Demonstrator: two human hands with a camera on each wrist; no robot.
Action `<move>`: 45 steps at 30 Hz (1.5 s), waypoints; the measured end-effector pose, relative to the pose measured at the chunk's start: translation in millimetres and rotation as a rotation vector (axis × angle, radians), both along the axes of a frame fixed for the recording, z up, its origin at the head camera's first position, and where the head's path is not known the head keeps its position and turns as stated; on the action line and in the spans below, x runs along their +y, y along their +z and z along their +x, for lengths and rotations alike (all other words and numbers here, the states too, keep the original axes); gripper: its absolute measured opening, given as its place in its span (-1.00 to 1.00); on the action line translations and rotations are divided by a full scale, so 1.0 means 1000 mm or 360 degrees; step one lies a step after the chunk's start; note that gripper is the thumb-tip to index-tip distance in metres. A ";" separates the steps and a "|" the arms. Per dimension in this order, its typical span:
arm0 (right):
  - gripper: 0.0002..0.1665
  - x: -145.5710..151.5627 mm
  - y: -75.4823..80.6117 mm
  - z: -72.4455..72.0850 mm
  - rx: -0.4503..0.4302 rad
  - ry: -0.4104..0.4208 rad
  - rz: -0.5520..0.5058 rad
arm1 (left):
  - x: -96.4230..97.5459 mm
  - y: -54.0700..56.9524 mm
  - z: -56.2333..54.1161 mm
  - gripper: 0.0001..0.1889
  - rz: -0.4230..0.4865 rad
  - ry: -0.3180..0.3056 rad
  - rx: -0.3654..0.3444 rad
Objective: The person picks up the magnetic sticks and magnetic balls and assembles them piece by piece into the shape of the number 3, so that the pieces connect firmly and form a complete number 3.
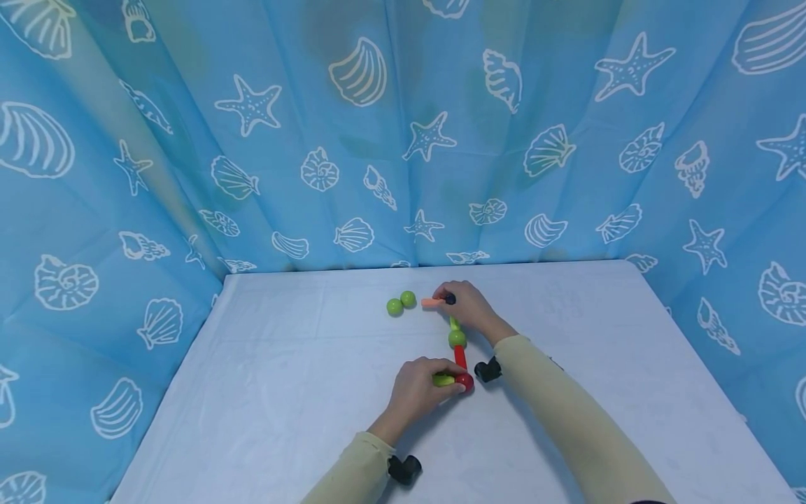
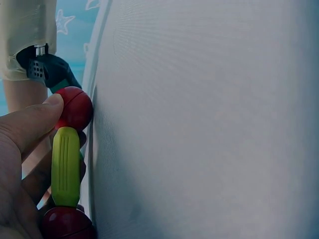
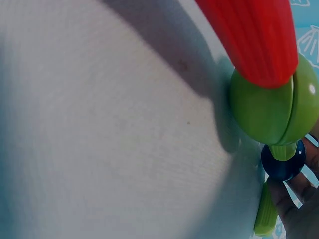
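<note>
My left hand (image 1: 420,388) pinches a red toy ball (image 1: 464,382), its thumb on the ball in the left wrist view. A yellow-green rod (image 2: 66,167) joins that ball to a second red ball (image 2: 68,224) under the hand. From the first ball a red rod (image 1: 460,358) runs away to a green ball (image 1: 457,339), then a short green rod (image 1: 454,323) continues to a dark blue ball (image 3: 283,160). My right hand (image 1: 467,306) grips the dark blue ball at the far end. An orange rod (image 1: 432,303) sticks out leftward beside its fingertips.
Two loose green balls (image 1: 394,306) (image 1: 408,299) sit left of the orange rod. Another green rod (image 3: 266,211) shows below the dark blue ball in the right wrist view. A white cloth covers the table (image 1: 264,392); a blue shell-print curtain (image 1: 390,140) hangs behind it.
</note>
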State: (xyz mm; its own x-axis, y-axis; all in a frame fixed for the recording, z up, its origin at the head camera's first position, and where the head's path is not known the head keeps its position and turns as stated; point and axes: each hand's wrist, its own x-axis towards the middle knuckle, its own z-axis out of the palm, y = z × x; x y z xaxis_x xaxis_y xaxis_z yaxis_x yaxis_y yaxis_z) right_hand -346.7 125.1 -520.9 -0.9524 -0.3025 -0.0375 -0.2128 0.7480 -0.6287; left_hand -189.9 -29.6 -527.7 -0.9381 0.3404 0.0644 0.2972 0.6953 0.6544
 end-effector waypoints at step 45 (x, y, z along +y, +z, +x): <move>-0.58 0.026 -0.004 0.015 -0.0003 -0.0127 -0.0077 | 0.000 -0.001 0.001 -0.72 -0.0044 0.0019 -0.0034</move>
State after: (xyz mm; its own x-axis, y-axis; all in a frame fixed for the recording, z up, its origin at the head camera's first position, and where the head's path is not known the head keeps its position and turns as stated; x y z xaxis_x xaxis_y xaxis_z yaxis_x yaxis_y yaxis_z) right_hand -332.1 151.4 -524.6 -0.9735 -0.2273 -0.0266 -0.1526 0.7314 -0.6646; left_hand -188.9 -29.2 -528.7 -0.9432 0.3304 0.0347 0.2747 0.7168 0.6409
